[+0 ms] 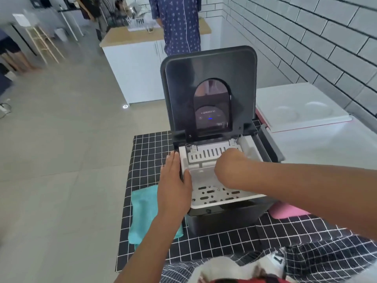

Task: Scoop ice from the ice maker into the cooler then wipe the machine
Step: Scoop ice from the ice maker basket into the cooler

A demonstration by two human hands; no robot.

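Ice maker (pixel 220 213) lid upright; left hand (pixel 175 180) flat on side; right hand (pixel 230 170) inside, grip unclear.

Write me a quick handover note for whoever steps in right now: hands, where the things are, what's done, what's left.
Left hand: open, flat against the left side of the ice maker, steadying it.
Right hand: reaching into the white ice basket; whether its grip holds anything cannot be told.
Lid is up. The basket looks nearly empty of ice.
Cooler: closed, to the right of the machine.
Teal cloth lies left of the machine, pink cloth right.
Left: the wipe-down.
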